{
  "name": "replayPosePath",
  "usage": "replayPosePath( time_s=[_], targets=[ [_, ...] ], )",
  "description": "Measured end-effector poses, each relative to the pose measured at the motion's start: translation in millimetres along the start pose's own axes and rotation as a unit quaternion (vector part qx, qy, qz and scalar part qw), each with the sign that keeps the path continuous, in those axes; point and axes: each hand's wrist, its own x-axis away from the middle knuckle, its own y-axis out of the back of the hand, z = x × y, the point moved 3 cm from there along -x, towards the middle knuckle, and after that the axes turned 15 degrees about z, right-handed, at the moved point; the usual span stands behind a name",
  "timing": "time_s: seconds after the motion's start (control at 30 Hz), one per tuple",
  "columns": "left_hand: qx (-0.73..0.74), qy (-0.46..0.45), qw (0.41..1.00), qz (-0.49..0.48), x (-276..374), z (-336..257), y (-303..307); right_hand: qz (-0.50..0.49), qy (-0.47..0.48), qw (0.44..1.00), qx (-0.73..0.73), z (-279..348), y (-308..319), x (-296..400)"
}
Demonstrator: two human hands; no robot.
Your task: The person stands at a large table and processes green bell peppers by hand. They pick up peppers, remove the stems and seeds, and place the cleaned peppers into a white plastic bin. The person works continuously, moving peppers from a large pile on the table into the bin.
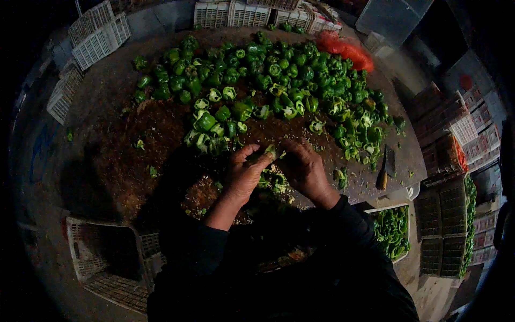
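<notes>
My left hand (248, 171) pinches a small piece of green bell pepper (270, 151) between thumb and fingers, above the table. Close beside it is my right hand (306, 171), fingers curled toward the piece. Shadow hides its fingertips, so I cannot tell whether they grip anything. Below and between my hands lie cut pepper scraps (278, 183) and scattered pale seeds. Just beyond the left hand is a cluster of cut green peppers (206, 122), some showing hollow, pale insides. A large heap of green bell peppers (257, 60) spreads across the far side of the table.
A knife with a wooden handle (384, 179) lies at the table's right edge. Cut peppers (356, 133) are piled nearby. Red netting (346, 50) rests at the far right. A plastic crate (114, 287) stands lower left; a pepper-filled container (408, 235) and stacked crates (440, 231) stand right.
</notes>
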Motion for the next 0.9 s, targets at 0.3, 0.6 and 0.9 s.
replayPosePath(
  time_s=[0.3, 0.6, 0.9],
  targets=[
    [-0.184, -0.021, 0.983, -0.002, -4.0, 19.0, 9.8, 0.080, -0.020, 0.985, 0.153, -17.9, -30.6, 12.9],
    [-0.124, 0.081, 0.987, 0.054, 4.3, 16.4, -4.1, -0.014, -0.013, 1.000, -0.024, -16.2, -20.4, -5.6],
    [0.060, 0.077, 0.994, 0.041, 3.4, 11.4, 0.3, -0.013, -0.211, 0.783, -0.584, -27.5, -10.9, 3.4]
  ],
)
